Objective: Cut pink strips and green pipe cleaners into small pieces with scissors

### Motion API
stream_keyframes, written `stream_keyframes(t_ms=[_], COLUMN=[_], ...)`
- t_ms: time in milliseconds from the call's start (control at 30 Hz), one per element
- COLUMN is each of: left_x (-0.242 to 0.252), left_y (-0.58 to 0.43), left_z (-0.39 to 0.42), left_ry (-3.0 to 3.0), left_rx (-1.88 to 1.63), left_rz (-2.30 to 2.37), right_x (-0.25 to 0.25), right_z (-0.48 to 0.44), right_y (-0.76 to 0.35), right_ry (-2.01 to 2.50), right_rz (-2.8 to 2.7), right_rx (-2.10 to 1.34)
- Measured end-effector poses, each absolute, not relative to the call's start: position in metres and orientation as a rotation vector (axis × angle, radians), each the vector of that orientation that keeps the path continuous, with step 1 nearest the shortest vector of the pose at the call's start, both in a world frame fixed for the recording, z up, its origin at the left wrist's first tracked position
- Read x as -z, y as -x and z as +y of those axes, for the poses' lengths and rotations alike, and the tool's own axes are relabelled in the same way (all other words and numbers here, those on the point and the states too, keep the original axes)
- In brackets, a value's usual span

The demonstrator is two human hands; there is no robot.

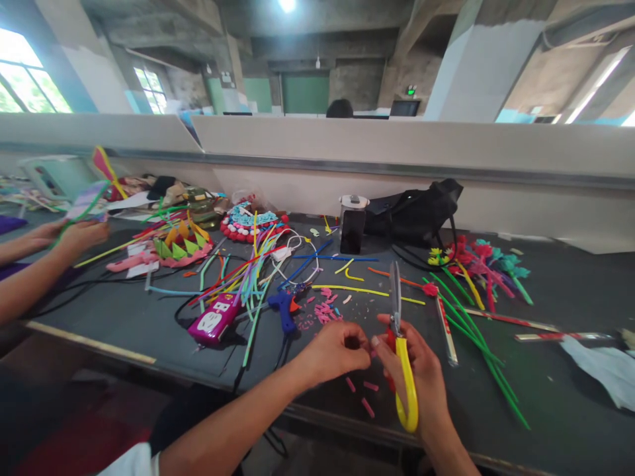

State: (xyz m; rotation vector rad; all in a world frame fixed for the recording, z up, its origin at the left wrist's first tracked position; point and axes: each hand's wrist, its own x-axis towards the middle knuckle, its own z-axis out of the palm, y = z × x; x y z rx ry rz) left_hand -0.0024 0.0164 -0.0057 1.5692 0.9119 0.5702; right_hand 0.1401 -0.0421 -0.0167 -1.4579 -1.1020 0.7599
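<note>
Blade risk: the yellow-and-red-handled metal scissors (407,380) are standing upright just right of my fingertips, so a slip or a careless wrist turn could be nicking my left hand (335,349).
Strip risk: short pink strips (326,312) are lying loose on the dark grey desk (570,390), a few of them close to the near edge; a dragging forearm could be sweeping those off.
Glue-gun risk: the blue plastic glue gun (285,311) is resting left of the strips, its black cord running nearward; my left arm catching that cord could be tugging it over.
Right hand: my right hand (426,373) is clamping around the scissors' handles, blades pointing far.
Left hand: my fingers are curling, thumb and fingertips together, almost touching the right fingertips; I cannot tell whether anything small is sitting between them.
</note>
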Motion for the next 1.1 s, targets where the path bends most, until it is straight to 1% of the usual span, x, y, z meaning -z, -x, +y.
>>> stream_keyframes(t_ms=[133, 600, 700, 800, 1000, 1100], left_x=[0.005, 0.002, 0.003, 0.002, -0.007, -0.007], left_y=[0.003, 0.009, 0.008, 0.007, 0.006, 0.007], left_z=[0.016, 0.025, 0.025, 0.023, 0.014, 0.010], left_ry=[-1.528, -0.888, -0.855, -0.997, -1.914, -2.160], left_rx=[-0.593, -0.574, -0.565, -0.590, -0.867, -0.921], left_rz=[0.902, 0.745, 0.712, 0.758, 0.899, 0.842], right_x=[0.020, 0.014, 0.013, 0.013, 0.015, 0.015], right_z=[-0.042, -0.046, -0.046, -0.046, -0.042, -0.042], right_y=[-0.141, -0.136, -0.136, -0.137, -0.141, -0.140], right_ry=[1.445, 1.259, 1.261, 1.340, 1.410, 1.401], right_rz=[-1.090, -0.940, -0.949, -0.988, -0.983, -0.983], right_rx=[-0.828, -1.043, -1.019, -0.927, -0.829, -0.839])
